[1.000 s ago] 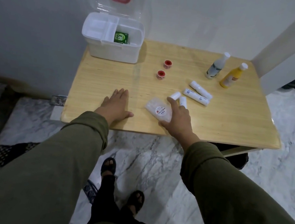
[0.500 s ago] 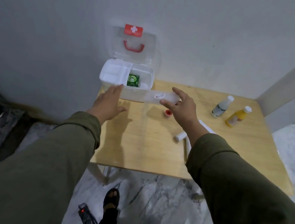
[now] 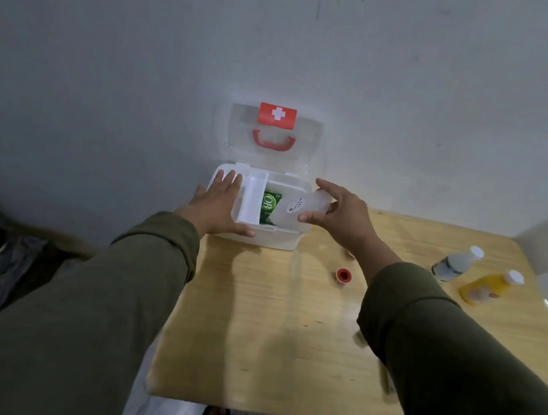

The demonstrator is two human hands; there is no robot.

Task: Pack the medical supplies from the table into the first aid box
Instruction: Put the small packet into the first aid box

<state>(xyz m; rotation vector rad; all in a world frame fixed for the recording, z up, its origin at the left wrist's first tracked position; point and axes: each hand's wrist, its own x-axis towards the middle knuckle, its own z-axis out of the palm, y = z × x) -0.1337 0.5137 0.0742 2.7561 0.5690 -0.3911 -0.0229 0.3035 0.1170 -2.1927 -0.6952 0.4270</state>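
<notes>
The white first aid box stands open at the table's far left, its clear lid up against the wall. A green packet lies inside. My left hand rests flat on the box's left rim. My right hand holds a clear plastic packet with a small red label, tilted over the box's right compartment. On the table, a red-capped roll sits in front of the box, and a white bottle and a yellow bottle lie at the right.
The wooden table stands in a corner against a grey wall. A second small item is mostly hidden behind my right wrist. My right sleeve covers the table's right middle. Marble floor shows below the near edge.
My right hand lifted the clear packet from the table's front and carried it over the box. My left hand moved from the table onto the box's left rim. The camera came closer.
</notes>
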